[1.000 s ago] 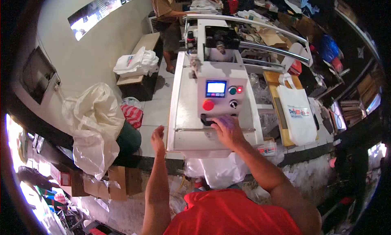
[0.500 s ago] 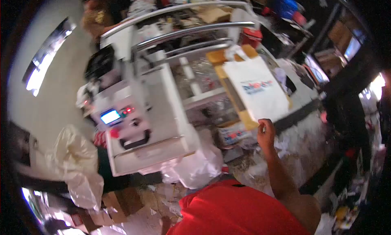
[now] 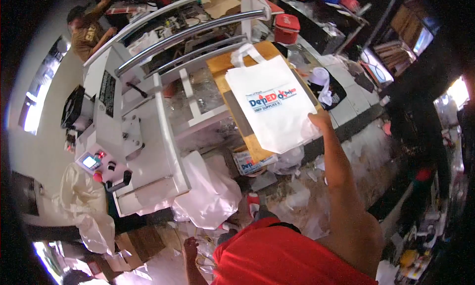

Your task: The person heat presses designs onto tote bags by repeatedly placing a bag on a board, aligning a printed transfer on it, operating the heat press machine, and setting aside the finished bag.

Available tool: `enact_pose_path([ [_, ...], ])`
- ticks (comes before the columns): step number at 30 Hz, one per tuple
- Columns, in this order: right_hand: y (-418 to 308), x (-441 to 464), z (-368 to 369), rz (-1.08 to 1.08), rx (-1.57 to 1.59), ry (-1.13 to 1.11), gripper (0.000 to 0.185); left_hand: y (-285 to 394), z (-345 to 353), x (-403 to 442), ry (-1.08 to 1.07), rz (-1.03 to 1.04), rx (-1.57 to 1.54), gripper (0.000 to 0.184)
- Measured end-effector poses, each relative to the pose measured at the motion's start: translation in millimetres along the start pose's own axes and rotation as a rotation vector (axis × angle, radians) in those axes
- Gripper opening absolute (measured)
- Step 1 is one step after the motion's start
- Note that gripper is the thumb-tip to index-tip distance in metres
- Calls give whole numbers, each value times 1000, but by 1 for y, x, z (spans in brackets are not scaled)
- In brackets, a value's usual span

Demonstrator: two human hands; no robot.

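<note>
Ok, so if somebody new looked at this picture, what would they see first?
Probably the flat white bag with red and blue printing, lying on a yellow-brown board near the middle, the person's right hand at its edge. Next might come the bright red shirt at the bottom, then the big white machine on the left with its small glowing screen.

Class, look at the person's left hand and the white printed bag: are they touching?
Apart. The head view shows the left hand low beside the red shirt, with a wide gap to the white printed bag.
</note>
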State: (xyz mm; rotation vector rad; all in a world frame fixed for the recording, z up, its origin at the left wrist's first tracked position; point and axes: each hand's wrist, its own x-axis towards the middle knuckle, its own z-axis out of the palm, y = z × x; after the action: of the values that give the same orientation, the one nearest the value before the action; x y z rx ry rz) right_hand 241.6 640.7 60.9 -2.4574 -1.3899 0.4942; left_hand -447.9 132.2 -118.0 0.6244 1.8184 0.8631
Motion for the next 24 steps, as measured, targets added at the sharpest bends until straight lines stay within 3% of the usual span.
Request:
enact_pose_path([
  [2,32,42,31,-114,54,74,54,6,13,-16,62,-7,-44,24],
  [3,29,35,17,-115,253,-161,50,-11,19,-15,43,42,40,25],
  [4,21,26,11,-135,252,-167,50,-28,25,-15,24,89,125,26],
  [6,16,12,3,-45,565,-346,46,-45,40,-18,61,76,153,27],
  [8,11,-35,4,238,1101,-551,43,-33,71,-18,-202,285,219,33],
  [10,5,-108,21,122,1321,-676,40,90,127,-70,-231,-74,-379,48],
  [11,28,-138,59,-303,1173,-608,43,80,146,-54,-347,5,-424,54],
  [12,63,-136,117,-538,1048,-818,47,72,165,-41,-461,87,-467,60],
  [14,8,-260,65,252,1517,-992,44,149,207,-70,-501,47,-626,51],
  [16,35,-296,81,296,1410,-968,41,170,233,-70,-498,709,-24,48],
  [18,75,-309,81,246,1381,-1007,42,208,250,-99,-486,444,-371,50],
  [19,89,-308,81,201,1371,-1034,42,211,251,-104,-447,467,-379,50],
  [21,110,-312,57,175,1396,-1051,47,215,246,-103,-632,-155,-1106,63],
  [24,125,-324,13,76,1225,-1100,50,126,264,-18,-518,453,-498,70],
])
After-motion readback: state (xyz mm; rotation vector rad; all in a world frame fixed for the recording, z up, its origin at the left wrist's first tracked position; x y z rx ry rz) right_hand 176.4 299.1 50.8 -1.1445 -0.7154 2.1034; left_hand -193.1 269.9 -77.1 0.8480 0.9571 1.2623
